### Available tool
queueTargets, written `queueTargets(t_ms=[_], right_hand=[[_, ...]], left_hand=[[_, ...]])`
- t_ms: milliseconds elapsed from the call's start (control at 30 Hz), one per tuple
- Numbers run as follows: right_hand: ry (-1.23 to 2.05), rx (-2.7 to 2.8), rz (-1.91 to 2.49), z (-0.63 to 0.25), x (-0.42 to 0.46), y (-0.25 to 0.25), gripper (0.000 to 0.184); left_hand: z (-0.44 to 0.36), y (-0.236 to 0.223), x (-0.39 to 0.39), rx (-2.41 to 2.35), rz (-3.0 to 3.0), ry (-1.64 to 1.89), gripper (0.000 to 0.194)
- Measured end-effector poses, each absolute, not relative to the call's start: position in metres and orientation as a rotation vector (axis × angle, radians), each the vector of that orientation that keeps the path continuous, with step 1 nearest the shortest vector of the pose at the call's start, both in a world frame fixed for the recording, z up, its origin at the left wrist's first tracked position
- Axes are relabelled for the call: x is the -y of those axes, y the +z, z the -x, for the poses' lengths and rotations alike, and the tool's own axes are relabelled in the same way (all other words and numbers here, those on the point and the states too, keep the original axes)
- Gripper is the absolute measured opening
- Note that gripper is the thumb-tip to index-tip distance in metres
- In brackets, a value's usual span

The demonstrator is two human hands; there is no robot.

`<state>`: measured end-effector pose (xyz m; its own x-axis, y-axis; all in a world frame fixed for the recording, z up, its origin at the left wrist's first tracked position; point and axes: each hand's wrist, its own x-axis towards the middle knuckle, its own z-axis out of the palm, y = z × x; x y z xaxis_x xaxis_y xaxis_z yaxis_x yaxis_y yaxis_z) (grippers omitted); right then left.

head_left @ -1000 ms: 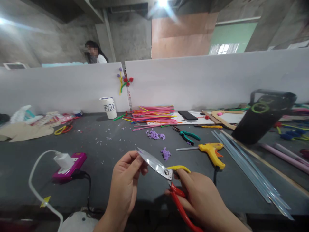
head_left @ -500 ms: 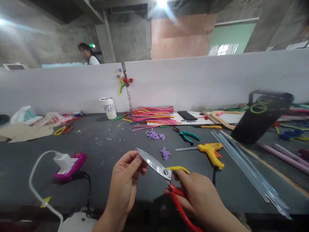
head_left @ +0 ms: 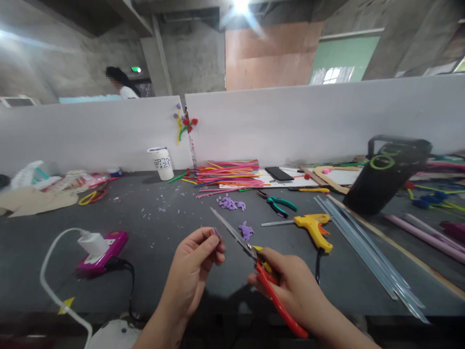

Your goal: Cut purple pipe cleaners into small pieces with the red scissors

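Observation:
My left hand (head_left: 199,261) pinches a small purple piece (head_left: 215,231) between thumb and fingertips, mostly hidden by them. In my right hand (head_left: 290,278) is a pair of scissors (head_left: 238,236) with red and yellow handles, the blades pointing up and to the left, just right of my left fingertips and apart from them. Past the blades lie two little heaps of cut purple pieces, a nearer heap (head_left: 246,230) and a farther heap (head_left: 230,203). Tiny pale scraps (head_left: 160,210) are scattered on the dark table.
Right of the scissors lie a yellow glue gun (head_left: 314,229), teal pliers (head_left: 278,201) and clear glue sticks (head_left: 366,252). A black bottle (head_left: 387,177) stands behind them. Colourful pipe cleaners (head_left: 228,173) and a white cup (head_left: 161,164) are at the back, a purple power strip (head_left: 101,253) at left.
The scissors have swung away from my left fingertips, to the right, and their blades have turned edge-on. The purple piece now shows in my left hand. The person behind the partition has shifted left.

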<state>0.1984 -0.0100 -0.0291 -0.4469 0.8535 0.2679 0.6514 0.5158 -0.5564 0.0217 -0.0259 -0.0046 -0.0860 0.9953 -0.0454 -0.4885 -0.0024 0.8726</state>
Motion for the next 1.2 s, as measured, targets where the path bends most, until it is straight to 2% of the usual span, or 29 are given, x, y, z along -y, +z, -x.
queueTargets(t_ms=[133, 233, 433, 700, 933, 1200], right_hand=[[1.090, 1.942, 1.112, -0.192, 0.006, -0.021, 0.020], [1.364, 1.689, 1.129, -0.186, 0.002, -0.018, 0.019], [1.614, 1.519, 0.991, -0.179, -0.006, -0.016, 0.011], [1.545, 1.603, 1.033, -0.179, -0.004, -0.014, 0.009], [1.498, 1.578, 1.085, -0.177, -0.005, -0.018, 0.009], [1.276, 1.739, 1.063, -0.176, -0.003, -0.020, 0.012]], left_hand=[[-0.028, -0.008, 0.027, -0.868, -0.764, 1.267, 0.008], [-0.033, -0.011, 0.028, -0.860, -0.786, 1.141, 0.008], [-0.035, -0.013, 0.027, -0.868, -0.838, 0.999, 0.011], [-0.035, -0.015, 0.027, -0.966, -0.914, 0.944, 0.012], [-0.034, -0.017, 0.023, -1.256, -1.274, 1.054, 0.009], [-0.033, -0.021, 0.022, -1.339, -1.248, 1.094, 0.007]])
